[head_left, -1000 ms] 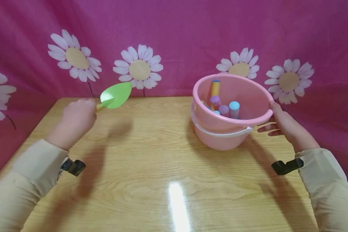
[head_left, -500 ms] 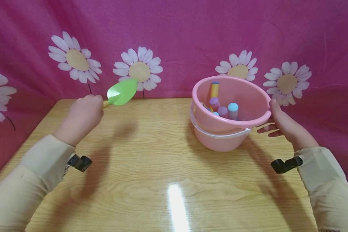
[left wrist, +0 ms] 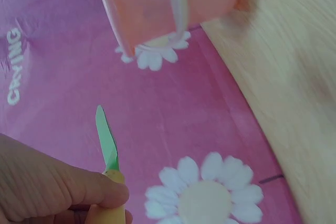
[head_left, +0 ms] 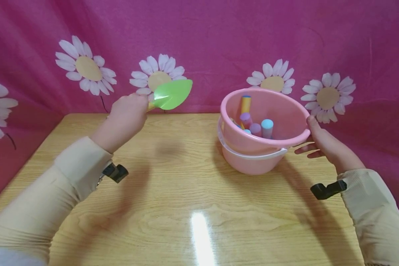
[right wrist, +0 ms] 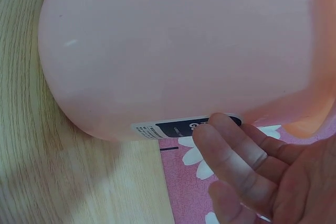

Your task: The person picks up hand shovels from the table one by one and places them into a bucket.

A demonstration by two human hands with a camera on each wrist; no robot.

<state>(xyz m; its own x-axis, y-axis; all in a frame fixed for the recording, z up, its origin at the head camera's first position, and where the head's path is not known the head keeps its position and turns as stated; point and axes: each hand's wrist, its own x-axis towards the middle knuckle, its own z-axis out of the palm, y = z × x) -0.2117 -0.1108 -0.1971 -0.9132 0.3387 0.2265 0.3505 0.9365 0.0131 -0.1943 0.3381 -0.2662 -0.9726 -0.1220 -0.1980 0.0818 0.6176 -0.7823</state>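
Observation:
In the head view my left hand [head_left: 128, 114] grips a small toy trowel with a green leaf-shaped blade [head_left: 173, 93], raised above the table at left of centre. The left wrist view shows thumb and fingers around its yellow handle [left wrist: 107, 214]. To the right stands a pink bucket [head_left: 249, 162], tilted a little, its white carrying handle [head_left: 257, 157] hanging down in front. Inside lie several coloured cylinders [head_left: 267, 129]. My right hand [head_left: 329, 146] holds the bucket's right rim, thumb on top, the other fingers loosely extended along the outer wall beside a label [right wrist: 176, 129].
The wooden table [head_left: 173, 192] reaches back to a magenta cloth [head_left: 212, 44] printed with white daisies. A bright light reflection [head_left: 203, 236] lies on its front part. Each wrist carries a small black camera mount [head_left: 116, 173].
My left hand has moved right and slightly up with the trowel, bringing the blade closer to the bucket. The right hand and bucket stay nearly still.

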